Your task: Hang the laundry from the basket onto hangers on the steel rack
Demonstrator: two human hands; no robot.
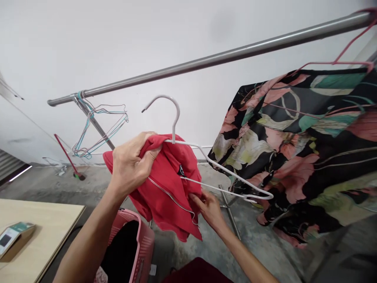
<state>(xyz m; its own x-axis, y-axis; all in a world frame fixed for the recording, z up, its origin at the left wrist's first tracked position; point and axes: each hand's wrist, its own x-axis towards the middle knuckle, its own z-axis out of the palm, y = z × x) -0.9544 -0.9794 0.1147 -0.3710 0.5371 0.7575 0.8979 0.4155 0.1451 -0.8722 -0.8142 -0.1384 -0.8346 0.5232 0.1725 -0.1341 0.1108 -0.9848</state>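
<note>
Partway through hanging: the left hand (129, 165) is gripping the bunched red zip-up garment (167, 188) against the white wire hanger (206, 157), the right hand (207, 206) is pinching its lower edge, both below the steel rail (206, 61), not yet hooked on.

The garment (167, 188) was red, with a silver zip (169, 195) and a small black label (180, 170), and it sat on a white hanger (206, 157). The hung garment (303, 149) showed a black ground with pink, cream and green floral print, on a pink hanger (347, 55). The basket (138, 243) was pink, the rail (206, 61) grey metal, the table (38, 232) pale wood, the wall (88, 39) white.
</note>
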